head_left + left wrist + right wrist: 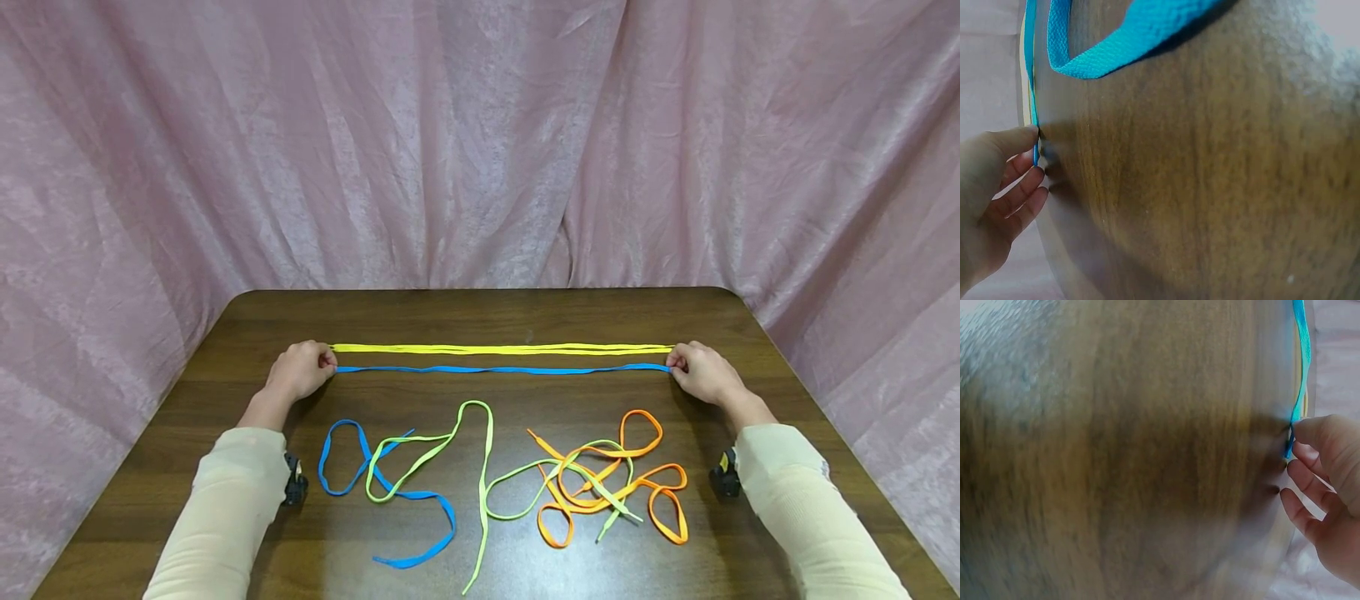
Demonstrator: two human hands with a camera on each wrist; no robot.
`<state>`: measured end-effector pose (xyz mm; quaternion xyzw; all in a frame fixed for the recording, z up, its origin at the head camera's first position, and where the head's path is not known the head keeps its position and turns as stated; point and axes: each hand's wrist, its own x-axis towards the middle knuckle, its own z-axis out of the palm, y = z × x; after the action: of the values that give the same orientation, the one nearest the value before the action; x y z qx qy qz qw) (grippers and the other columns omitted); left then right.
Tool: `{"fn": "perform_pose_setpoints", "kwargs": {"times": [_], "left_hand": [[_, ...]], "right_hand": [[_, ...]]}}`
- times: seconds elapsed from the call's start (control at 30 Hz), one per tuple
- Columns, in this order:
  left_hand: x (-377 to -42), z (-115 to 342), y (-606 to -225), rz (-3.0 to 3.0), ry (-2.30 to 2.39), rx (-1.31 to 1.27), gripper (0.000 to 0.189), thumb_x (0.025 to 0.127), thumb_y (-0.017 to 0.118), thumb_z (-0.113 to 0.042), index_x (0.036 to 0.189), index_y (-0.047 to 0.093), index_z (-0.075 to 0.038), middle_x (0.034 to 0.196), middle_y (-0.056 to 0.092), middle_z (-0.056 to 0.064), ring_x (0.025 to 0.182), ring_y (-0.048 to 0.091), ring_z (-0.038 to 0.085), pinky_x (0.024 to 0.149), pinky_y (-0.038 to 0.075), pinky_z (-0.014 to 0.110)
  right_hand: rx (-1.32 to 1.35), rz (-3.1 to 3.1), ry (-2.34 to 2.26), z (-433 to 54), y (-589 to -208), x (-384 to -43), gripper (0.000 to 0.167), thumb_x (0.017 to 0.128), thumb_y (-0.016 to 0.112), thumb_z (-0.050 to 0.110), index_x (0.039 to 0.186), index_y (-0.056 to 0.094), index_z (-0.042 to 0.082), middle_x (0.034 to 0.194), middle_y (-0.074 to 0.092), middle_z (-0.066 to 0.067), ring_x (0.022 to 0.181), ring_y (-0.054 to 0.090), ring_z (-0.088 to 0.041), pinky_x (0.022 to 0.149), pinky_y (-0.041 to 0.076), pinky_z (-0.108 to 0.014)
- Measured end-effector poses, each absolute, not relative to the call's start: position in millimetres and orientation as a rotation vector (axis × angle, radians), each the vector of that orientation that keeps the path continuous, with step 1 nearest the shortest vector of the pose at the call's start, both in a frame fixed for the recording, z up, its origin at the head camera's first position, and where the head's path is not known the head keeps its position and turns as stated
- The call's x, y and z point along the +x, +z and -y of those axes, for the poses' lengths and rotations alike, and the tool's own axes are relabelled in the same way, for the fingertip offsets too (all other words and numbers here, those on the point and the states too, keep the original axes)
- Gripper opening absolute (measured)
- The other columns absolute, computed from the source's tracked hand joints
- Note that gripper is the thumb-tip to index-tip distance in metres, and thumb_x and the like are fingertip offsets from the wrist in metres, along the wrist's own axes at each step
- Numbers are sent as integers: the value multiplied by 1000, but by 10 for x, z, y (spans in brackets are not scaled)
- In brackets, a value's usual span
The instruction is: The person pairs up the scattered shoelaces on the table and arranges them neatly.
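Plainly, both hands hold one stretched blue lace (517,371), which runs nearly straight across the wooden table (480,312) at 12 o'clock from its middle. The left hand (302,369), at 10 o'clock, pinches one end between thumb and fingertip; in the left wrist view its lower fingers are bent loosely beside the lace. The right hand (705,372), at 2 o'clock, pinches the opposite end in the same manner, and in the right wrist view the lace rises from its fingertips toward 12 o'clock.

Just beyond the stretched blue lace, farther toward 12 o'clock, yellow strands (487,350) lie side by side, almost parallel to it. Their ends come close to both hands; whether they touch the fingers cannot be told.

Nearer the person, a loose blue lace (420,495) curls at 8 o'clock, and a green lace (483,492) winds across the middle, one end toward 6 o'clock. It crosses the loose blue lace and tangles with a looped orange lace (592,506) between 3 and 4 o'clock. A pale left sleeve (228,508) reaches in from 8 o'clock, a matching right sleeve (813,508) from 4 o'clock, and a pink curtain (480,150) hangs behind the table at 12 o'clock
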<state>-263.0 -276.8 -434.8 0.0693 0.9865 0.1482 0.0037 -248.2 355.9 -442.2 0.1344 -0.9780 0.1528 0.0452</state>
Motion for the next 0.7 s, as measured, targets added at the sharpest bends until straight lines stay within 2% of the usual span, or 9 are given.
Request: {"fn": "perform_pose_setpoints", "kwargs": {"times": [0.2, 0.43, 0.7], "left_hand": [[-2621, 2783, -4339, -3075, 481, 243, 7, 84, 64, -15, 88, 67, -9, 85, 60, 8, 79, 56, 25, 68, 44, 42], [-2575, 2812, -4285, -3020, 472, 265, 18, 86, 63, -17, 100, 67, -7, 99, 63, 13, 94, 58, 34, 78, 44, 51], [-2478, 2844, -4227, -2995, 440, 331, 26, 85, 64, -19, 109, 65, -8, 110, 60, 17, 102, 55, 39, 81, 42, 55]], "right_hand": [[442, 2987, 458, -3558, -4395, -2474, 5, 80, 62, 5, 84, 61, 6, 79, 53, -6, 73, 50, -20, 65, 40, -35], [492, 3009, 469, -3560, -4345, -2428, 9, 81, 63, 4, 90, 62, 4, 82, 54, -7, 76, 51, -22, 68, 42, -38], [551, 3059, 424, -3533, -4278, -2368, 19, 83, 63, 7, 101, 63, 2, 91, 58, -12, 84, 56, -28, 74, 45, -47]]}}
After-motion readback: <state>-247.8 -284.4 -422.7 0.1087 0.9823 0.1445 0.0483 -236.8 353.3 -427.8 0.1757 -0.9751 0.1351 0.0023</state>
